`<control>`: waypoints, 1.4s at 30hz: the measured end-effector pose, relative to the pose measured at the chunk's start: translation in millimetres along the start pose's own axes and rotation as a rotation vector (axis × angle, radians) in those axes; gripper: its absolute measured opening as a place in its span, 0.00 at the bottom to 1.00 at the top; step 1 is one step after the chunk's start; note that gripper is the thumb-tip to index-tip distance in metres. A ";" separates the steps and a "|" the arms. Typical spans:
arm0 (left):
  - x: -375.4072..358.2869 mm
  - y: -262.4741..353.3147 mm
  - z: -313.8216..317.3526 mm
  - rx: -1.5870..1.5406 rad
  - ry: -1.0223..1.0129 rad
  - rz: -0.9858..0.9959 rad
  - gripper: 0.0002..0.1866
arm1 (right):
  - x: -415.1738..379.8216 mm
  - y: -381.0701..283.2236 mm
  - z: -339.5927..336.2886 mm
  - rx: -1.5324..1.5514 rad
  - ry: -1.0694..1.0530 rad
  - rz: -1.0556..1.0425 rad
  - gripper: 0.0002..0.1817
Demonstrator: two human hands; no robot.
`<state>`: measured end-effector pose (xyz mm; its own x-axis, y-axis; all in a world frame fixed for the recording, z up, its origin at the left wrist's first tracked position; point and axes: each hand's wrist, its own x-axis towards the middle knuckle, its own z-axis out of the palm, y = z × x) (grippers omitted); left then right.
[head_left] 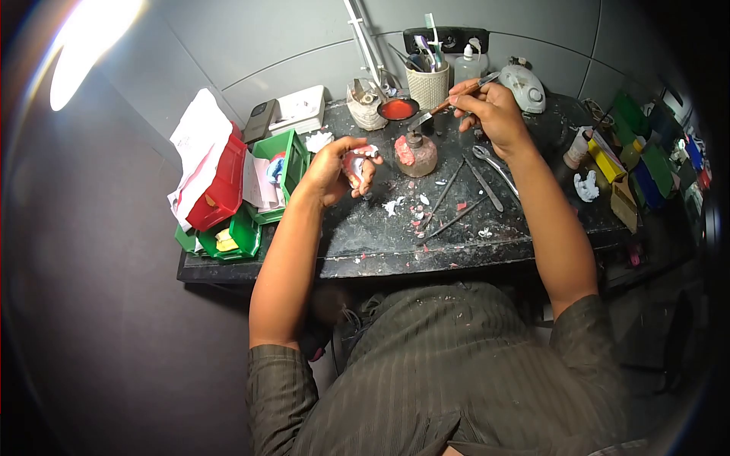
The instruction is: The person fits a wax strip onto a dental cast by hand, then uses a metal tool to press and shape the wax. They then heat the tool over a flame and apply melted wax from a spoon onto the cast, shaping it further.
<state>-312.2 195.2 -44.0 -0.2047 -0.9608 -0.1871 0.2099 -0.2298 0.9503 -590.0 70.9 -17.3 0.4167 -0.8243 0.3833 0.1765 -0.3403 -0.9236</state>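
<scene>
My left hand (pixel 328 173) is closed around a dental cast (pixel 355 165) with pink and white parts, partly hidden by the fingers. My right hand (pixel 493 115) pinches the wooden handle of a wax knife (pixel 442 106), its metal blade pointing left and down. The blade tip is just above the wick of a glass spirit burner (pixel 423 161); I cannot make out a flame. Pink wax sticks to the burner's side. Behind it, a small dark pan (pixel 398 109) holds red wax, close to the blade.
Metal hand tools (pixel 484 185) and a wrench (pixel 494 166) lie on the black worktable (pixel 342 262) among wax and plaster scraps. Green bins (pixel 293 163) and a red bin (pixel 220 197) stand left. A cup of brushes (pixel 427 85) stands behind; boxes (pixel 604 157) crowd the right.
</scene>
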 end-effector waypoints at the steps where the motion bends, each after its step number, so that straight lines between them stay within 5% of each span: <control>1: -1.3 0.8 2.4 0.016 0.031 -0.023 0.24 | -1.7 -1.3 2.9 0.011 -0.005 -0.021 0.09; 7: -5.0 -0.4 9.8 0.019 0.058 -0.103 0.20 | -16.5 -8.7 28.5 0.106 -0.144 -0.172 0.09; 36: -5.6 0.1 10.4 -0.047 0.010 -0.077 0.19 | -26.9 -11.0 42.1 0.119 -0.239 -0.112 0.09; 42: -4.7 -2.5 9.4 -0.024 -0.007 0.072 0.18 | -11.2 -5.6 16.3 0.000 0.061 -0.131 0.09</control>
<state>-320.7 201.7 -43.1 -0.1950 -0.9739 -0.1162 0.2469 -0.1634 0.9552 -581.1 89.4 -16.3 0.3347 -0.7991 0.4994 0.2260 -0.4464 -0.8658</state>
